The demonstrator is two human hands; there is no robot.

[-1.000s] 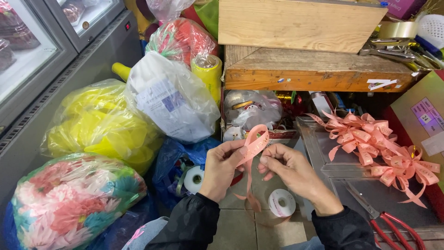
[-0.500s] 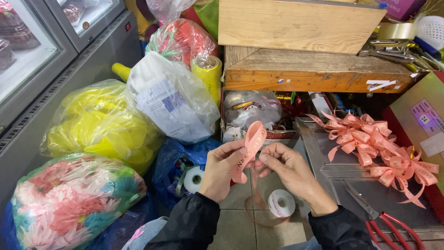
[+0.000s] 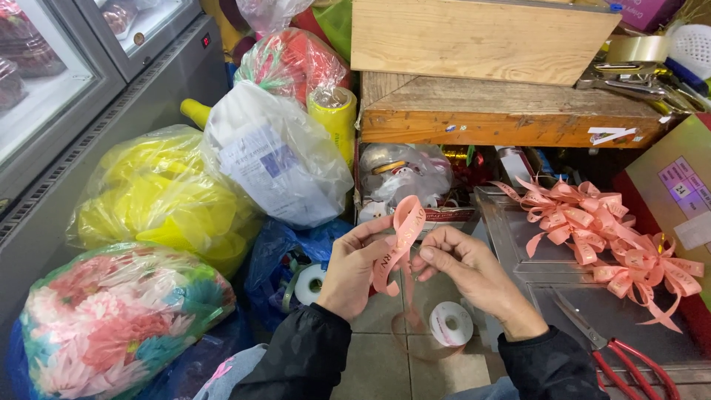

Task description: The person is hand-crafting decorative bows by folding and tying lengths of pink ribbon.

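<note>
Both grips pinch the looped ribbon (image 3: 396, 244) between them.

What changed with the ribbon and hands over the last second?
The pink ribbon loop was turned more upright and drawn in as the right hand closed toward the left hand; both hands now pinch it at the loop's base. The finished bows, ribbon spool and scissors stayed where they were.
</note>
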